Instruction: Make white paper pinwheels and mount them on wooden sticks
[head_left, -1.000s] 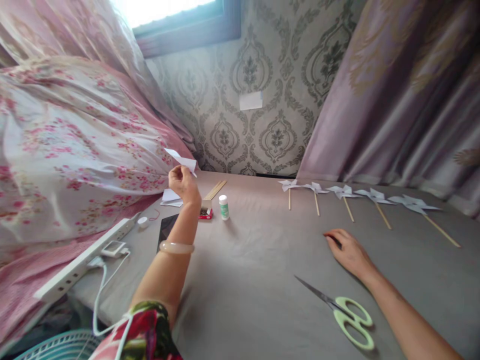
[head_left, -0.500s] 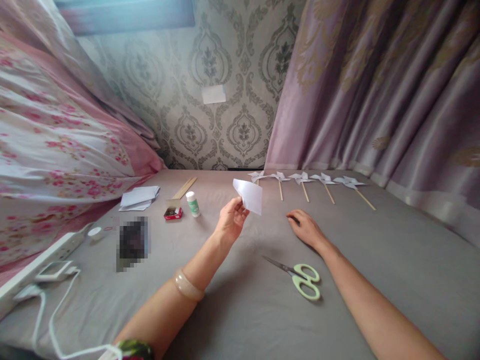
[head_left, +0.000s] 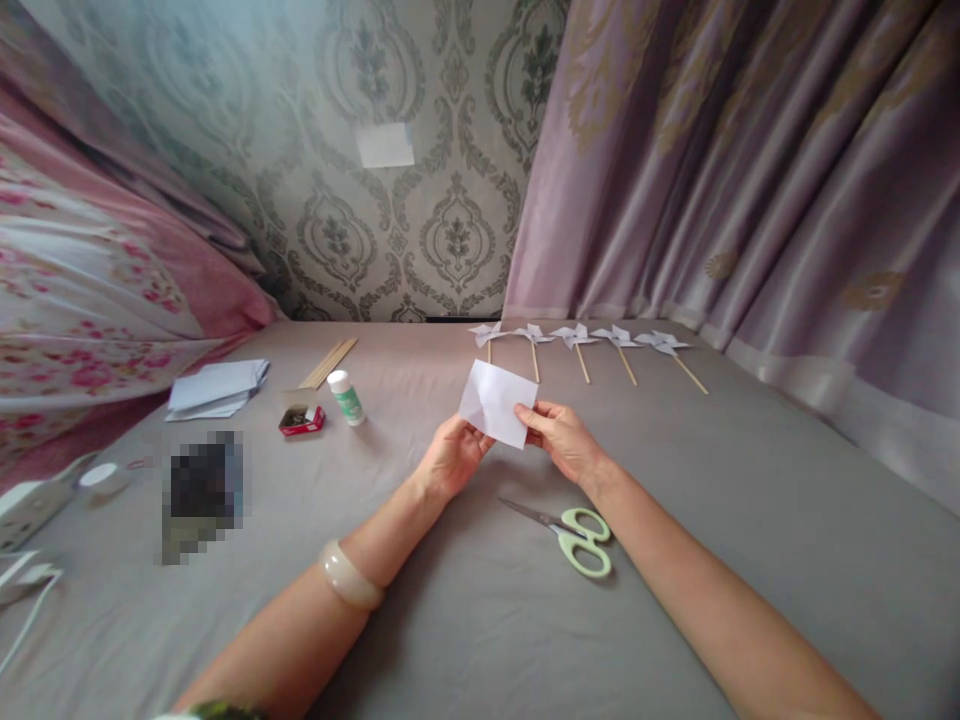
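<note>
A white square of paper (head_left: 496, 398) is held up in front of me between both hands. My left hand (head_left: 454, 456) is closed on its lower left edge, the fingers partly behind it. On the right side, my right hand (head_left: 562, 436) pinches the sheet, thumb on the front face and fingers behind. Scissors with pale green handles (head_left: 583, 543) lie just below the right hand, blades pointing left. Farther back, a row of several white paper pinwheels (head_left: 575, 337) on wooden sticks rests on the grey cloth (head_left: 450, 620).
At left stand a green and white glue stick (head_left: 346, 398) and an open red box (head_left: 301, 420) of small dark pieces. Behind them lie wooden sticks (head_left: 330, 362) and a stack of white paper (head_left: 217, 389). A power strip (head_left: 34, 508) sits at the left edge.
My right hand has lifted from the cloth and taken hold of the paper's right side. The paper now faces me more squarely. The view has shifted slightly right and down.
</note>
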